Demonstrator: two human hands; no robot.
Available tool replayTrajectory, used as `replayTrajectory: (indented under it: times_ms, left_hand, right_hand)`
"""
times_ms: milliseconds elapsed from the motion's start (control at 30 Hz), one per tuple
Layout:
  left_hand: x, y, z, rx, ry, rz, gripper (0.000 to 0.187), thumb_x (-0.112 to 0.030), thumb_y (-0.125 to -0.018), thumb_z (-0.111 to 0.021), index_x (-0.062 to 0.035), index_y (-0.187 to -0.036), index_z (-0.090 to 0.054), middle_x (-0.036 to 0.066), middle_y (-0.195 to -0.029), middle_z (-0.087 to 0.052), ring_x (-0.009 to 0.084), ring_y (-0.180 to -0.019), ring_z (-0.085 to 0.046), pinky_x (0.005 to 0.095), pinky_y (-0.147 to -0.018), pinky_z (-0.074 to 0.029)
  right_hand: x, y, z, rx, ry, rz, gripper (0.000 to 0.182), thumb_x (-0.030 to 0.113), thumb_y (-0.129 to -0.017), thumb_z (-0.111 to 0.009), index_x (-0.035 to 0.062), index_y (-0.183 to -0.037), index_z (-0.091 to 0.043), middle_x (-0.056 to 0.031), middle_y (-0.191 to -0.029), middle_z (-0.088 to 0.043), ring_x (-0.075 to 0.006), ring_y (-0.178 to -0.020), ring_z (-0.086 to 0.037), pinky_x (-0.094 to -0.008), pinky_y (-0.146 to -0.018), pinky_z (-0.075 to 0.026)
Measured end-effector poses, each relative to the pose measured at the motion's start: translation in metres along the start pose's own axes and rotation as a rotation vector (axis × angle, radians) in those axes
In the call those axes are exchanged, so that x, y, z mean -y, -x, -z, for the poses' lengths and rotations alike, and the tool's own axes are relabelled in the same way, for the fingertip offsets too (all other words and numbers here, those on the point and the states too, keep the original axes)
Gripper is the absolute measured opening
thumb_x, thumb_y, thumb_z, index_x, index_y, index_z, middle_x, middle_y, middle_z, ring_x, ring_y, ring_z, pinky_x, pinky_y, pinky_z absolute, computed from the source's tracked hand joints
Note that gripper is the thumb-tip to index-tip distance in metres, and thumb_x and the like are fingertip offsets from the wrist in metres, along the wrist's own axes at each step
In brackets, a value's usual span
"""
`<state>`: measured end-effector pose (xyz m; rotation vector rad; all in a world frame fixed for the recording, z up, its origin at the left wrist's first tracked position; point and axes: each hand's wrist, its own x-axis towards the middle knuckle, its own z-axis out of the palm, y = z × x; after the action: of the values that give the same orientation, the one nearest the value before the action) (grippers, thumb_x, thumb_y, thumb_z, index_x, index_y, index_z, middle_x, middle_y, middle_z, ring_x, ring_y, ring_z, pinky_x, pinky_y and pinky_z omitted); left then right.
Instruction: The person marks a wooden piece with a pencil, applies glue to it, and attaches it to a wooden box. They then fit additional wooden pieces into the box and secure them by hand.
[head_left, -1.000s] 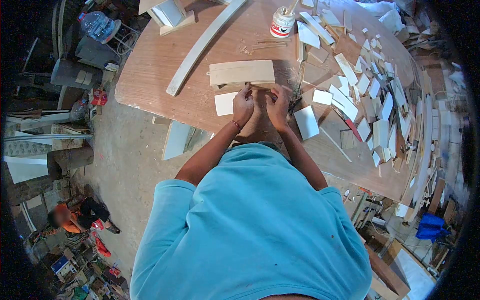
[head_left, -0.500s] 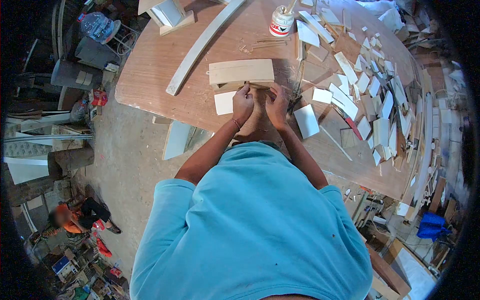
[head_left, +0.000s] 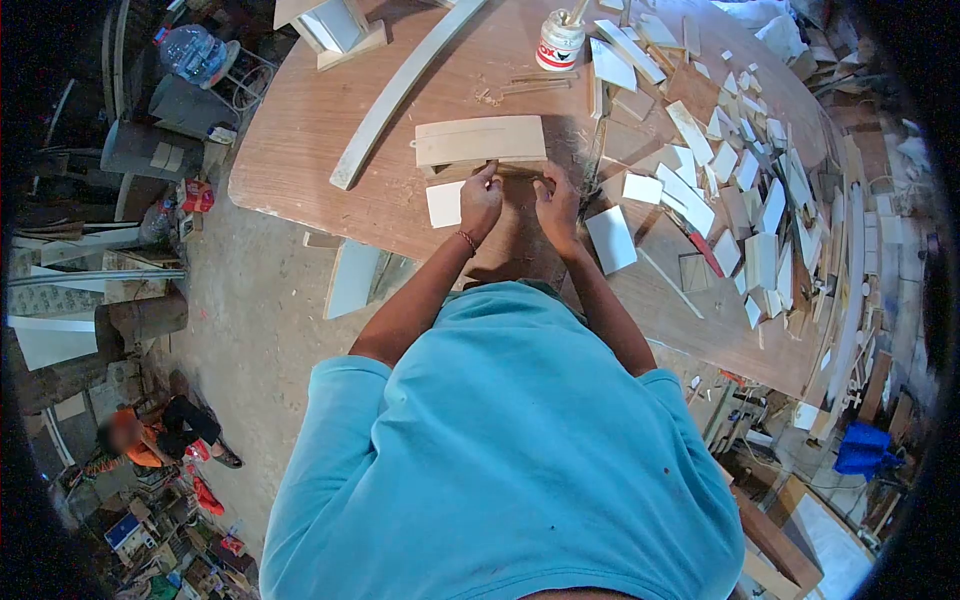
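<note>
A pale wooden block-like piece [head_left: 480,141] with a slightly curved top lies on the brown wooden table [head_left: 290,160]. My left hand [head_left: 482,203] is closed at its near edge, thumb and fingertips pressed together against the underside opening. Just to the right, my right hand [head_left: 557,208] has its fingers curled in a pinch by the near right corner. Whatever is between the fingertips of either hand is too small to make out. A white-faced square piece [head_left: 445,205] lies beside my left hand, and another white panel [head_left: 612,240] is right of my right hand.
A long curved wooden strip [head_left: 405,95] lies to the left. Behind stands a white glue jar [head_left: 560,42] with a brush in it. Many offcuts [head_left: 690,133] and a red-handled tool [head_left: 705,250] cover the right side. A person [head_left: 150,440] sits on the floor at lower left.
The right hand's fingers have curled in a little more at the near right corner. The left hand stays at the near edge, and the wooden piece keeps its place on the table.
</note>
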<state>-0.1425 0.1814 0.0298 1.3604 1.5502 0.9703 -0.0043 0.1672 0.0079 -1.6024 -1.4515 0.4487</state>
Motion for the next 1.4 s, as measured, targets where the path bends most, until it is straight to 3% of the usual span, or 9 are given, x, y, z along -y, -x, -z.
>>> replayTrajectory:
  times_ms: [133, 233, 333, 400, 533, 967, 1233, 1300, 1400]
  left_hand:
    - [0.004, -0.004, 0.001, -0.048, 0.006, -0.099, 0.035, -0.017, -0.079, -0.050, 0.0015, -0.108, -0.053, 0.022, -0.086, -0.060, 0.0242, -0.068, -0.058, 0.0326, -0.063, -0.045]
    - [-0.005, -0.004, 0.004, 0.027, 0.070, 0.083, 0.036, -0.024, -0.081, -0.052, 0.0012, -0.106, -0.055, 0.021, -0.084, -0.061, 0.0220, -0.070, -0.059, 0.0303, -0.064, -0.045]
    - [-0.003, -0.009, 0.003, -0.062, 0.016, -0.079, 0.040, -0.032, -0.081, -0.052, 0.0019, -0.102, -0.057, 0.020, -0.078, -0.062, 0.0204, -0.069, -0.060, 0.0302, -0.063, -0.045]
    - [-0.007, -0.011, 0.005, 0.024, -0.028, 0.077, 0.043, -0.037, -0.081, -0.052, 0.0022, -0.097, -0.059, 0.019, -0.074, -0.061, 0.0205, -0.067, -0.060, 0.0311, -0.062, -0.044]
    - [0.003, -0.013, 0.001, -0.035, 0.035, 0.011, 0.042, -0.036, -0.083, -0.049, 0.0019, -0.095, -0.061, 0.015, -0.081, -0.063, 0.0166, -0.075, -0.057, 0.0280, -0.069, -0.043]
    - [0.000, -0.014, -0.003, -0.100, -0.006, 0.070, 0.040, -0.035, -0.082, -0.052, 0.0032, -0.089, -0.062, 0.013, -0.070, -0.062, 0.0170, -0.064, -0.057, 0.0290, -0.060, -0.043]
    - [-0.005, -0.011, -0.009, -0.183, 0.011, 0.065, 0.039, -0.035, -0.081, -0.052, 0.0030, -0.086, -0.062, 0.010, -0.060, -0.058, 0.0148, -0.057, -0.053, 0.0287, -0.055, -0.042]
    - [0.001, -0.014, -0.012, -0.173, 0.026, 0.084, 0.035, -0.033, -0.080, -0.054, -0.0005, -0.089, -0.063, 0.021, -0.071, -0.060, 0.0215, -0.060, -0.058, 0.0312, -0.058, -0.043]
    - [0.003, -0.014, -0.013, -0.165, 0.022, 0.067, 0.035, -0.033, -0.081, -0.052, -0.0012, -0.088, -0.063, 0.020, -0.071, -0.060, 0.0242, -0.061, -0.058, 0.0321, -0.058, -0.043]
  right_hand:
    - [-0.008, -0.003, -0.001, 0.018, -0.041, -0.009, 0.026, 0.004, -0.077, -0.056, -0.0006, -0.102, -0.052, -0.0176, -0.093, -0.059, -0.0290, -0.086, -0.058, -0.0333, -0.074, -0.046]
    - [-0.004, -0.005, 0.004, 0.028, -0.025, 0.009, 0.023, 0.006, -0.080, -0.052, 0.0001, -0.102, -0.054, -0.0185, -0.094, -0.059, -0.0290, -0.087, -0.058, -0.0328, -0.074, -0.046]
    - [0.006, -0.007, 0.014, 0.061, 0.000, 0.013, 0.023, 0.006, -0.081, -0.051, 0.0007, -0.103, -0.055, -0.0194, -0.093, -0.059, -0.0286, -0.086, -0.059, -0.0323, -0.073, -0.046]
    - [0.005, -0.008, 0.014, 0.068, 0.007, 0.010, 0.023, 0.006, -0.081, -0.052, 0.0007, -0.103, -0.055, -0.0197, -0.092, -0.059, -0.0286, -0.085, -0.059, -0.0324, -0.072, -0.046]
    - [0.003, -0.008, 0.012, 0.084, 0.010, -0.011, 0.024, 0.006, -0.080, -0.052, 0.0015, -0.103, -0.056, -0.0200, -0.090, -0.059, -0.0290, -0.083, -0.060, -0.0329, -0.070, -0.047]
    - [0.006, -0.015, 0.011, 0.074, -0.034, 0.022, 0.021, 0.004, -0.074, -0.055, 0.0007, -0.094, -0.056, -0.0206, -0.078, -0.058, -0.0344, -0.075, -0.058, -0.0392, -0.064, -0.045]
    - [0.006, -0.026, 0.007, -0.034, 0.075, 0.038, 0.018, 0.019, -0.075, -0.059, 0.0050, -0.085, -0.061, -0.0192, -0.070, -0.056, -0.0364, -0.065, -0.055, -0.0396, -0.056, -0.042]
    - [0.004, -0.027, 0.007, -0.050, 0.093, 0.052, 0.017, 0.019, -0.075, -0.059, 0.0051, -0.084, -0.061, -0.0194, -0.069, -0.056, -0.0366, -0.064, -0.055, -0.0397, -0.056, -0.042]
    - [0.005, -0.027, 0.008, -0.053, 0.112, 0.057, 0.015, 0.018, -0.074, -0.059, 0.0049, -0.082, -0.061, -0.0198, -0.067, -0.055, -0.0374, -0.063, -0.054, -0.0402, -0.054, -0.042]
